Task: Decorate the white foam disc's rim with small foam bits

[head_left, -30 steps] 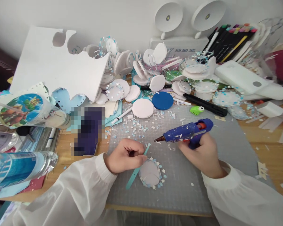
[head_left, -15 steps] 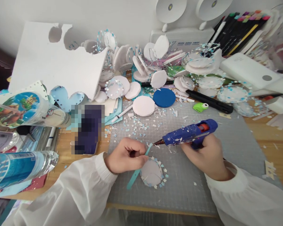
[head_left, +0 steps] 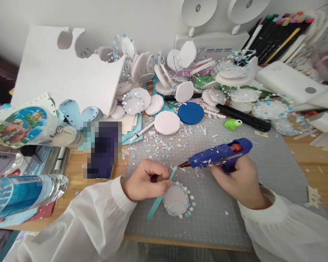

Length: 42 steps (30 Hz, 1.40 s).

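My left hand [head_left: 147,181] pinches a narrow light-blue paper strip [head_left: 155,208] between thumb and forefinger, its upper end angled up to the right. In my right hand [head_left: 236,182] is a blue hot glue gun [head_left: 215,155], fingers wrapped round its handle. The gun's dark nozzle points left and meets, or nearly meets, the strip's upper end; I cannot tell if they touch. Just below lies a round white disc [head_left: 176,200] on the grey cutting mat [head_left: 207,225], edged with small white and blue paper flowers.
Scattered paper bits [head_left: 164,143] lie beyond my left hand. Behind them are a white foam disc [head_left: 167,122], a blue disc [head_left: 191,113], a green punch [head_left: 233,124] and a black cutter [head_left: 244,118]. A phone [head_left: 104,153] and water bottle [head_left: 24,196] sit left.
Both hands, the strip and the glue gun hold nearly the same pose. The whole view shifts very slightly; nothing is taken up or let go.
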Motion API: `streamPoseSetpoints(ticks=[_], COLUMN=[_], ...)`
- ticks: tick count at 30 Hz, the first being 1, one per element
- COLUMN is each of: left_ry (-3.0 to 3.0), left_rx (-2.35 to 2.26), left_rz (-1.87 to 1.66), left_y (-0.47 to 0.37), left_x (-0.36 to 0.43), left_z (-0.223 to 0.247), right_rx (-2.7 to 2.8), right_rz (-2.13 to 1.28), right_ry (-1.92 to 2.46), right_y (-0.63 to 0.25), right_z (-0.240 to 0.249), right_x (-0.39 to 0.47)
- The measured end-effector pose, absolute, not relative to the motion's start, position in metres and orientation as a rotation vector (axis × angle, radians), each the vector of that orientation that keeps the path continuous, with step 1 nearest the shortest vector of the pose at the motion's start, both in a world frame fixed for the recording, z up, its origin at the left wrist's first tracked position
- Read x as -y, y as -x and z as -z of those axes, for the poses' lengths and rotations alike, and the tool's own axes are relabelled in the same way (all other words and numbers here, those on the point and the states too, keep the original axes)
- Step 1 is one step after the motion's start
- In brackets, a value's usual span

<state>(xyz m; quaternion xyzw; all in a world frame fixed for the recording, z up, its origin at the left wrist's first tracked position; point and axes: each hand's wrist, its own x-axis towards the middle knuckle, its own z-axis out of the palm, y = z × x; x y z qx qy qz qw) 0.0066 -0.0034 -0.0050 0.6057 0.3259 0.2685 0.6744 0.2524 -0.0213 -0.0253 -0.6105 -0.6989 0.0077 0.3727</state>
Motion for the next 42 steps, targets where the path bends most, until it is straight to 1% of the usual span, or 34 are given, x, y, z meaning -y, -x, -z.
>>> streamPoseSetpoints(ticks=[5,10,14,17,20,21,24,26,28,30,32,33,35,37,39,42], left_ry=[-1.367,-1.363,-1.367,-1.348,-1.275,-1.232,-1.108,-1.065,-1.042,-1.029,-1.033,-1.038,-1.04,-1.022,-0.991,-0.964], left_rx=[-0.742,-0.769,-0.811,-0.85,-0.903,-0.926,-0.972,-0.975,-0.975,-0.975,-0.959,-0.944,-0.909,-0.891,-0.897,-0.895], left_rz=[-0.586,-0.575,-0.583,-0.601,-0.678,-0.709,-0.801,-0.865,-0.914,-0.946,-0.97,-0.98,-0.992,-0.989,-0.964,-0.938], left_y=[-0.006,-0.007,-0.007,-0.007,-0.006,-0.006,-0.007,-0.008,-0.009,-0.01,-0.011,-0.013,-0.017,-0.023,-0.03,-0.037], left_x=[0.003,0.003,0.001,0.0,0.0,0.0,0.002,0.005,0.008,0.011,0.014,0.016,0.019,0.023,0.027,0.034], left_z=[0.005,0.003,0.002,0.002,0.002,0.001,-0.003,-0.007,-0.013,-0.018,-0.023,-0.026,-0.032,-0.038,-0.044,-0.049], right_rx=[1.79,1.813,1.671,1.552,1.515,1.537,1.624,1.65,1.632,1.579,1.557,1.58,1.778,1.968,2.132,2.231], right_rz=[-0.016,0.107,0.278,0.341,0.334,0.274,0.187,0.211,0.33,0.502,0.595,0.598,0.482,0.44,0.416,0.433], right_ry=[1.565,1.574,1.692,1.825,1.922,1.974,1.943,1.887,1.815,1.702,1.562,1.486,1.309,1.13,0.923,0.657], right_y=[-0.254,-0.253,-0.264,-0.287,-0.317,-0.326,-0.348,-0.354,-0.354,-0.348,-0.335,-0.327,-0.304,-0.277,-0.249,-0.219], right_z=[0.027,0.023,0.018,0.017,0.019,0.021,0.028,0.03,0.026,0.014,-0.003,-0.012,-0.027,-0.037,-0.043,-0.049], right_x=[0.022,0.022,0.022,0.026,0.034,0.038,0.047,0.052,0.056,0.06,0.063,0.064,0.064,0.062,0.056,0.047])
